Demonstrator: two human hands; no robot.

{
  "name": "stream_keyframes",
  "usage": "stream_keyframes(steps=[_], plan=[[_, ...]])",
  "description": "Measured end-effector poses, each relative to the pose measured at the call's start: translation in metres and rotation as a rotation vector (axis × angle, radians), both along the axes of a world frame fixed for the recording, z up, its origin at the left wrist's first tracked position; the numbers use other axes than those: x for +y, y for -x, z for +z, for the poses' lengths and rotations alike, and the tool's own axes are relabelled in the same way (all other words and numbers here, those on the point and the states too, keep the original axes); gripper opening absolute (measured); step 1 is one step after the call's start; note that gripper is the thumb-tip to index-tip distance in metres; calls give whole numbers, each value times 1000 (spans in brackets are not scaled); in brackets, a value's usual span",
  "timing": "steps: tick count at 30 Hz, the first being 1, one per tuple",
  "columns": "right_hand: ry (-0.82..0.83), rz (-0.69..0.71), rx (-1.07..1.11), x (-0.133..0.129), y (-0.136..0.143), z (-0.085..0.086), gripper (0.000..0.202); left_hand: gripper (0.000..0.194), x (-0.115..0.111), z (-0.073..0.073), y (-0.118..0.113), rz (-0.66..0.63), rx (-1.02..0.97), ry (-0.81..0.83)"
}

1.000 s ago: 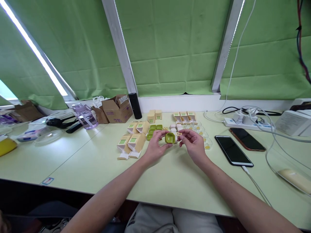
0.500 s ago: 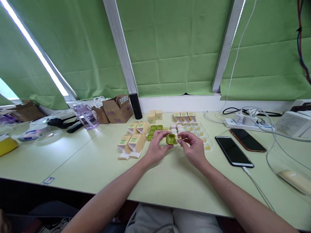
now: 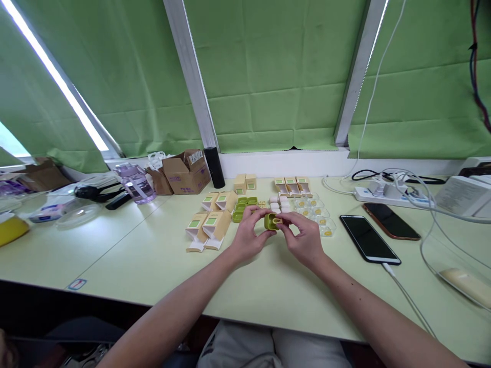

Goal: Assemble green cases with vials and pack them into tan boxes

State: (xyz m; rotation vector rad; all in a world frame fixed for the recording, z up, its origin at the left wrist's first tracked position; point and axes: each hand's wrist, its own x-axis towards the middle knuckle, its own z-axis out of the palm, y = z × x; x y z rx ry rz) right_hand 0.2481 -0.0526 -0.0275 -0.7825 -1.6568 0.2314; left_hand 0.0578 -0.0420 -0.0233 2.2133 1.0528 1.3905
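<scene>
Between my hands, above the table, is a small olive-green square cup, its hollow side turned toward me. My left hand grips it by the left side with thumb and fingers. In the fingertips of my right hand is a small pale yellow ring-shaped piece, which now overlaps the cup's opening. Whether it touches the inside I cannot tell. Behind the hands stand several more green cups, small white blocks, tiny yellow pieces and clear domes with yellow centres.
Opened cream cartons with green windows stand left of my hands. More cartons and small boxes are at the back. On the right lie two phones, a power strip and cables. A cardboard box and black cylinder stand back left.
My right hand has moved left, bringing the yellow ring-shaped piece from the cup's right edge to over its opening. The cup has shifted slightly right and down.
</scene>
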Motion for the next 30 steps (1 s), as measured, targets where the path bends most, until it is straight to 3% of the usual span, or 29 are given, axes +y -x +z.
stream_keyframes(steps=[4,14,30], plan=[[-111,-36,-136,2,-3,-1,18,42,-1,1,0,-6,28,-19],[-205,-178,-376,3,-6,-1,23,45,-3,2,-1,-5,61,-75],[-331,-163,-376,9,-6,-6,16,47,-1,-2,1,-25,72,-111]])
